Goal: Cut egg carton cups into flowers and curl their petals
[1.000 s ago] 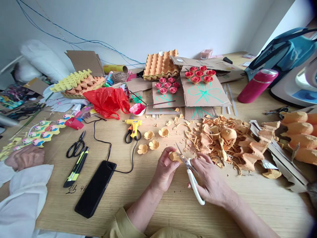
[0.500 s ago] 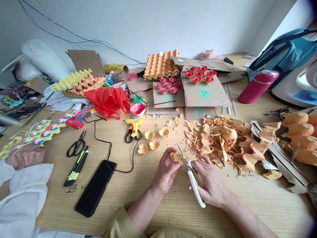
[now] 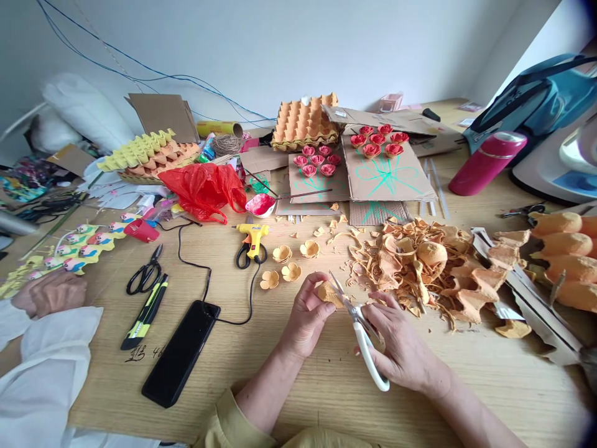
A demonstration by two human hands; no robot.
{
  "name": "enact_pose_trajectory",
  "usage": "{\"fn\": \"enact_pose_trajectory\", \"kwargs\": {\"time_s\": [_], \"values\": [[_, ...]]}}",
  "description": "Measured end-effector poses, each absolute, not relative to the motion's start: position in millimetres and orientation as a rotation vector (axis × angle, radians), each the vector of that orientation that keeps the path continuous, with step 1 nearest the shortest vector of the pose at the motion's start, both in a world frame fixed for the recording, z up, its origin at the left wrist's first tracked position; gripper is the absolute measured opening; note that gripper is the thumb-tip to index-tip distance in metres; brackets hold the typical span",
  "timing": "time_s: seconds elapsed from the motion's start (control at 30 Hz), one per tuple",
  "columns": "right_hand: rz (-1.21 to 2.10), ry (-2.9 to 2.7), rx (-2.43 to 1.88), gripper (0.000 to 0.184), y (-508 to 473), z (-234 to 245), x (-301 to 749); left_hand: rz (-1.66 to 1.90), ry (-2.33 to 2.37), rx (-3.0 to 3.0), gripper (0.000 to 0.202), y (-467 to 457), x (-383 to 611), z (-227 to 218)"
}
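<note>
Tearing could be caused by an overlong snip. The small orange moulded-pulp piece (image 3: 328,295) is pinched by the fingers of the left hand (image 3: 305,322), against white-handled metal scissors (image 3: 367,354) gripped in the right hand (image 3: 402,348).

- Near left, we see a phone (image 3: 181,354); beyond it, a cutter (image 3: 145,314), then scissors (image 3: 144,279).
- Near centre, our left hand (image 3: 304,322) is between the phone and our right hand (image 3: 396,348).
- Beyond our left hand, we find cups (image 3: 291,272) right of a glue gun (image 3: 252,239).
- Beyond our right hand, scraps (image 3: 396,261).
- Farther, flowers (image 3: 394,149) on cardboard (image 3: 366,180).
- Far right, a flask (image 3: 487,163), a bag (image 3: 536,112) behind it.
</note>
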State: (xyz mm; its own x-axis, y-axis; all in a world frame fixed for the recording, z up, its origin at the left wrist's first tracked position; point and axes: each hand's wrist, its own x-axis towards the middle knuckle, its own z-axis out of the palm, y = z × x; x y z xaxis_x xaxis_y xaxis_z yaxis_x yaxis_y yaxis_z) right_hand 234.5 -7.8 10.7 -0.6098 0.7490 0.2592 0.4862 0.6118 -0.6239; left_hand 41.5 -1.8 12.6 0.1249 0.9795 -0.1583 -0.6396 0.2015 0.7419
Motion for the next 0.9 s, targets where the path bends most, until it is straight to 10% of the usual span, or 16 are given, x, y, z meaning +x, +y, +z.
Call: {"fn": "enact_pose_trajectory", "kwargs": {"time_s": [0.9], "values": [[0.58,-2.357,-0.97,0.02,-5.7,7.2,236.4,1.287,0.644,0.579,0.042,0.3,40.9,9.8]]}}
